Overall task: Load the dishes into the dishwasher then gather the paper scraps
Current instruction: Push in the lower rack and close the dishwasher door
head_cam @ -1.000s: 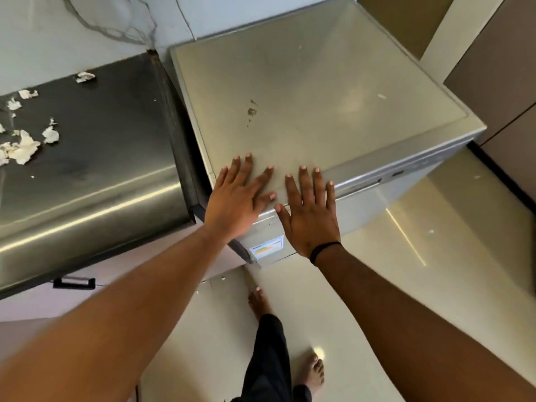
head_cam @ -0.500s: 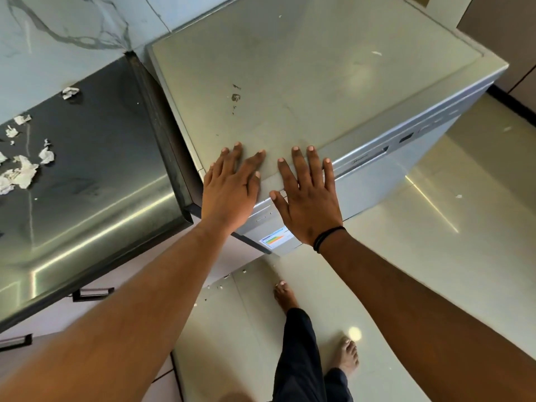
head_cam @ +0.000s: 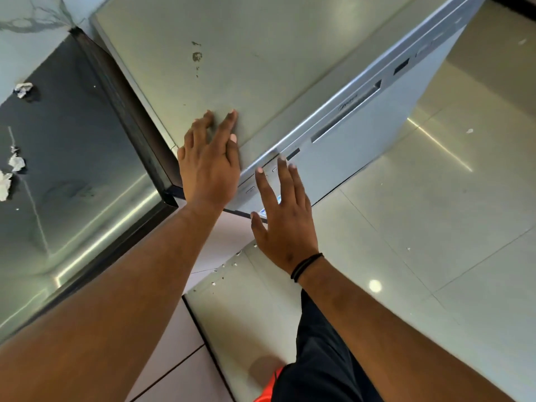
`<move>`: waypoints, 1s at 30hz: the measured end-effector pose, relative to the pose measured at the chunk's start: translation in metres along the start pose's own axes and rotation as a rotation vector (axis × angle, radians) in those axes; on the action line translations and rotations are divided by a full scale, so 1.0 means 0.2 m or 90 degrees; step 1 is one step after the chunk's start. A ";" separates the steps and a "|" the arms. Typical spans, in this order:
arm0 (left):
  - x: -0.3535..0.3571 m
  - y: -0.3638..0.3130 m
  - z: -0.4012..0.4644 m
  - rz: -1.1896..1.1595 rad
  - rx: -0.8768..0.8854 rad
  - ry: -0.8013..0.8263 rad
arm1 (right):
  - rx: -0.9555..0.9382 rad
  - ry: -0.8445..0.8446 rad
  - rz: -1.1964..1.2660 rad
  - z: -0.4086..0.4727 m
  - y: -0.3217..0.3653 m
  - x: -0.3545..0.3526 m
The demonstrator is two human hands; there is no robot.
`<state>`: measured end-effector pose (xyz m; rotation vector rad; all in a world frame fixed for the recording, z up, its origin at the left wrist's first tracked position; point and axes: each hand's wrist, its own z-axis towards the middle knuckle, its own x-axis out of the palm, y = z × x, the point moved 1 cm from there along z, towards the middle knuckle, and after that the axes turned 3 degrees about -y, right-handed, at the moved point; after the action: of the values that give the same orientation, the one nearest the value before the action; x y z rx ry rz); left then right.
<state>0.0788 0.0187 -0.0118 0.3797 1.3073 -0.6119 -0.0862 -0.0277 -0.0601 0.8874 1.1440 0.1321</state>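
Dishwasher (head_cam: 333,158) stands closed on the tiled floor (head_cam: 435,227), right beside a dark steel counter (head_cam: 72,175). Nearest the viewer, the right hand (head_cam: 285,219) hovers at the door's top control strip, fingers straight and spread, gripping nothing; a black band (head_cam: 306,266) circles its wrist. Just beyond, the left hand (head_cam: 208,166) lies flat on the dishwasher's top near its front left corner, fingers extended, holding nothing. Farther left, crumpled paper scraps (head_cam: 16,162) lie scattered on the counter, well apart from both hands.
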 end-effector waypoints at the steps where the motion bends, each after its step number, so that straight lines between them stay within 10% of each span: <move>1: 0.00 0.00 0.00 0.000 -0.002 -0.001 | 0.005 0.018 0.003 -0.03 -0.01 0.03; 16: 0.01 0.00 -0.01 -0.028 -0.022 -0.014 | 0.034 0.256 -0.028 -0.20 -0.12 0.24; 30: 0.02 0.02 0.00 -0.055 -0.022 0.002 | 0.033 0.237 -0.054 -0.09 -0.11 0.25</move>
<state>0.0810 0.0211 -0.0152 0.2974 1.3412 -0.6603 -0.0865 -0.0071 -0.1137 0.8806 1.5363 0.2045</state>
